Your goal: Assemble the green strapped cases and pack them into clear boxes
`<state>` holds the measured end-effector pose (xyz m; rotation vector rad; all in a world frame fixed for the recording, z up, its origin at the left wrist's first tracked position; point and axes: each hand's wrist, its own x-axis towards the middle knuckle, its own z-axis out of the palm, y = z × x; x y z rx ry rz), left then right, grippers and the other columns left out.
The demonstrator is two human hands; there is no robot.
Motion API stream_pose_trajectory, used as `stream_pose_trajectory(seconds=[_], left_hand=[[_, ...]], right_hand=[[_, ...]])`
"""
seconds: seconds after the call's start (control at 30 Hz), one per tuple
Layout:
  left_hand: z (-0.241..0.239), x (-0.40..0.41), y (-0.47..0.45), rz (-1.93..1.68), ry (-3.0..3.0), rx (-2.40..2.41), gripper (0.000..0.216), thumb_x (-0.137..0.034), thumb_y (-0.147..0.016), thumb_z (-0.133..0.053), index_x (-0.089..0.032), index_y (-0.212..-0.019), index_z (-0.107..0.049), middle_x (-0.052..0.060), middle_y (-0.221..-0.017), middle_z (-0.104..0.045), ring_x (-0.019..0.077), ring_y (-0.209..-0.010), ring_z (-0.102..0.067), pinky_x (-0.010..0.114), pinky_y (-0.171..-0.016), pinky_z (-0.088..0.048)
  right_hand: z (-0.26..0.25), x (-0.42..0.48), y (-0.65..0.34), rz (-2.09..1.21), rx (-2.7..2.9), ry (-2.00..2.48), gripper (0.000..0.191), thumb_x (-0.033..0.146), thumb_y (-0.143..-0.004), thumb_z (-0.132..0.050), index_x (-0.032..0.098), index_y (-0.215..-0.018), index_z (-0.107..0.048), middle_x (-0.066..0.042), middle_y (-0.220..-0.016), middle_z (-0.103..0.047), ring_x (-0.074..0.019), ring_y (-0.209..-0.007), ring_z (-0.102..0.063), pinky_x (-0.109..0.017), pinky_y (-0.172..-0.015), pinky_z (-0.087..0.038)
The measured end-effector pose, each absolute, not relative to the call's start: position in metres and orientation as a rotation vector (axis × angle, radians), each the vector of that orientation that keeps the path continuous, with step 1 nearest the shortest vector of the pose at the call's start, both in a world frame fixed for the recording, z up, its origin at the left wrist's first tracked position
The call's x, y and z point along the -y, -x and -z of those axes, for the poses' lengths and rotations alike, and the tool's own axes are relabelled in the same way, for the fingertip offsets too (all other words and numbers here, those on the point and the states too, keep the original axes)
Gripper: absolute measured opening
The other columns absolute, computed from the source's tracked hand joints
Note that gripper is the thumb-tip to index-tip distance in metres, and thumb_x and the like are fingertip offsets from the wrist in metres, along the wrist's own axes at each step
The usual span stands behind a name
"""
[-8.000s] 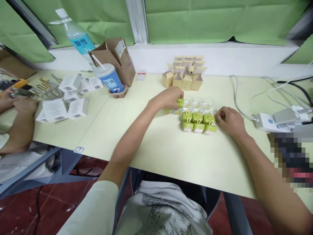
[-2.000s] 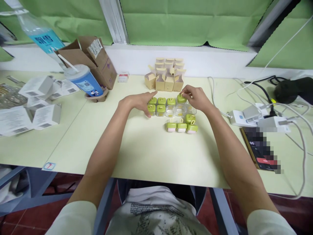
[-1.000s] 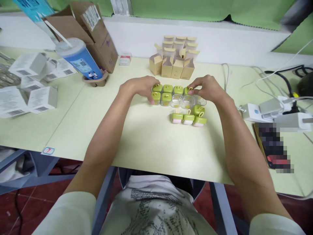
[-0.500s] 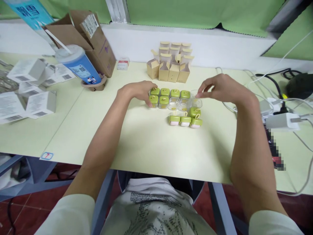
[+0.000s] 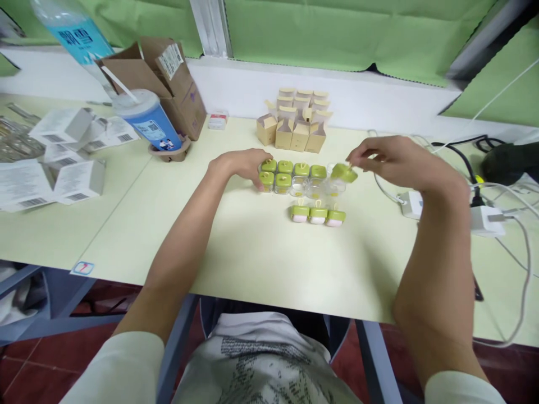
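Note:
My right hand (image 5: pixel 381 160) pinches a green lid (image 5: pixel 344 173) by its small loop, holding it tilted above the right end of two rows of small clear jars. Below that lid is an uncovered clear jar (image 5: pixel 335 188); more uncovered jars (image 5: pixel 300 186) stand beside it in the front row. At the left end, my left hand (image 5: pixel 246 165) is closed round the outermost green-lidded jars (image 5: pixel 266 180), thumb in front and fingers behind. Three green lids with pale pink or white undersides (image 5: pixel 318 215) stand in a line nearer the front edge, loops up.
Open small cardboard boxes (image 5: pixel 297 132) stand grouped against the wall. At left are a blue cup with a straw (image 5: pixel 154 123), a brown paper bag (image 5: pixel 181 90), a bottle (image 5: pixel 78 36) and white boxes (image 5: pixel 80 179). Chargers and cables (image 5: pixel 486 219) lie at right.
My right hand has taken hold of the green lid behind the line of three and raised it over the uncovered jars. My left hand keeps its place at the left end.

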<state>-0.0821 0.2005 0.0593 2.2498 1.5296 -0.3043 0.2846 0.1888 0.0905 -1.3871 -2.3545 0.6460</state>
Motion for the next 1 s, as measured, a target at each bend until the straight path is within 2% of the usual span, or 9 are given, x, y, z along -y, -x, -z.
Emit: stream_pose_trajectory(seconds=[0.1, 0.17, 0.23, 0.33, 0.6, 0.8, 1.0], left_hand=[[-0.059, -0.201, 0.082, 0.314, -2.275, -1.531, 0.099, -0.05, -0.068, -0.091, -0.026, -0.158, -0.059, 0.01, -0.156, -0.067, 0.0364, -0.138, -0.067, 0.036, -0.112, -0.053], [-0.059, -0.201, 0.082, 0.317, -2.293, -1.528, 0.097, -0.051, -0.068, -0.09, -0.024, -0.157, -0.059, 0.012, -0.156, -0.067, 0.036, -0.137, -0.068, 0.036, -0.112, -0.053], [-0.058, -0.201, 0.082, 0.309, -2.295, -1.506, 0.096, -0.052, -0.068, -0.089, -0.025, -0.156, -0.059, 0.011, -0.156, -0.067, 0.0355, -0.137, -0.068, 0.035, -0.111, -0.053], [-0.058, -0.201, 0.084, 0.3, -2.288, -1.48, 0.097, -0.053, -0.069, -0.088, -0.025, -0.156, -0.058, 0.011, -0.158, -0.066, 0.0357, -0.138, -0.067, 0.035, -0.113, -0.053], [-0.056, -0.203, 0.085, 0.321, -2.29, -1.494, 0.098, -0.052, -0.07, -0.089, -0.025, -0.159, -0.056, 0.01, -0.163, -0.063, 0.0352, -0.141, -0.066, 0.036, -0.117, -0.052], [-0.057, -0.201, 0.084, 0.332, -2.28, -1.501, 0.098, -0.052, -0.072, -0.089, -0.024, -0.16, -0.055, 0.012, -0.164, -0.061, 0.0343, -0.139, -0.067, 0.035, -0.118, -0.052], [-0.056, -0.201, 0.086, 0.303, -2.252, -1.485, 0.104, -0.062, -0.071, -0.092, -0.027, -0.16, -0.054, 0.011, -0.166, -0.06, 0.0332, -0.139, -0.068, 0.034, -0.115, -0.053]], right_hand=[[-0.079, -0.198, -0.286, -0.779, 1.991, 1.253, 0.025, 0.052, -0.101, -0.072, 0.028, -0.098, -0.065, -0.013, -0.129, -0.083, -0.0335, -0.113, -0.078, -0.052, -0.1, -0.065], [-0.059, -0.212, -0.285, -0.82, 1.893, 1.197, 0.028, 0.053, -0.1, -0.072, 0.028, -0.098, -0.059, -0.015, -0.128, -0.082, -0.0323, -0.112, -0.078, -0.05, -0.1, -0.066], [-0.038, -0.228, -0.284, -0.749, 1.887, 1.258, 0.031, 0.056, -0.098, -0.071, 0.029, -0.097, -0.057, -0.015, -0.118, -0.083, -0.0329, -0.106, -0.078, -0.052, -0.097, -0.066], [-0.016, -0.243, -0.283, -0.582, 1.973, 1.371, 0.031, 0.057, -0.095, -0.072, 0.028, -0.094, -0.06, -0.014, -0.105, -0.082, -0.0355, -0.098, -0.078, -0.056, -0.095, -0.064], [-0.006, -0.248, -0.288, -0.357, 2.127, 1.411, 0.028, 0.055, -0.101, -0.064, 0.028, -0.099, -0.07, -0.011, -0.099, -0.083, -0.0324, -0.088, -0.076, -0.05, -0.087, -0.063], [-0.001, -0.25, -0.285, -0.309, 2.161, 1.47, 0.019, 0.042, -0.101, -0.063, 0.026, -0.101, -0.072, -0.015, -0.105, -0.084, -0.0367, -0.093, -0.076, -0.057, -0.092, -0.062], [0.0, -0.249, -0.281, -0.21, 2.133, 1.508, 0.024, 0.048, -0.1, -0.067, 0.025, -0.103, -0.073, -0.018, -0.1, -0.081, -0.0443, -0.103, -0.073, -0.066, -0.101, -0.059]])
